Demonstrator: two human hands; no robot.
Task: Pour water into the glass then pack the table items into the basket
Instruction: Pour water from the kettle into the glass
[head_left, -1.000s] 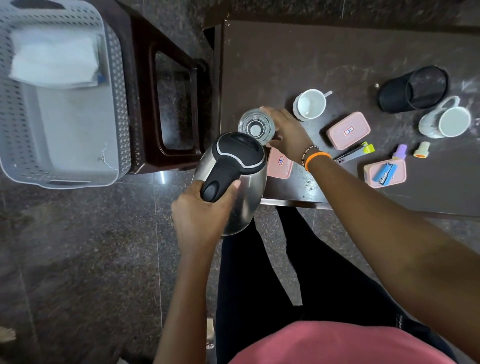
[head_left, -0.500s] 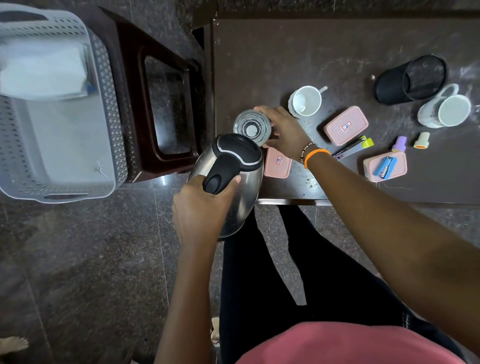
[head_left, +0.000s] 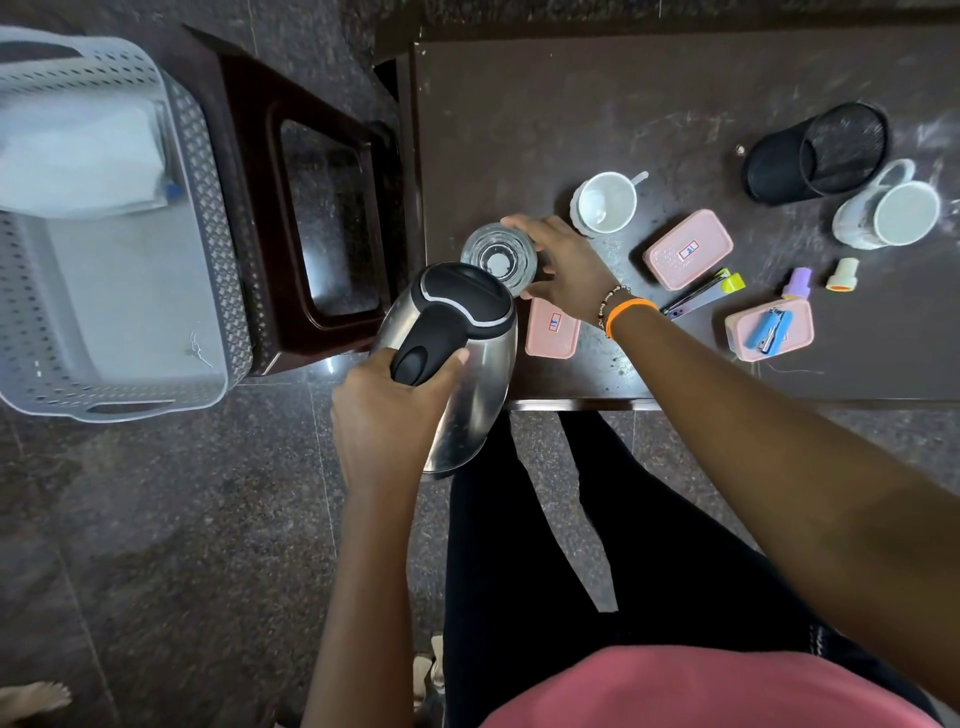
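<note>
Left hand (head_left: 387, 415) grips the kettle (head_left: 457, 358) handle, tilted toward the glass (head_left: 498, 257) at its 1 o'clock; right hand (head_left: 563, 267) fingers curl round the glass, seemingly touching.

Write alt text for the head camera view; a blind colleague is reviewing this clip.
Seen from above, a person's left hand tips a steel kettle toward a glass that the right hand steadies at the table corner. Mugs, pink boxes and small items lie to the right; a grey basket sits on the left.
</note>
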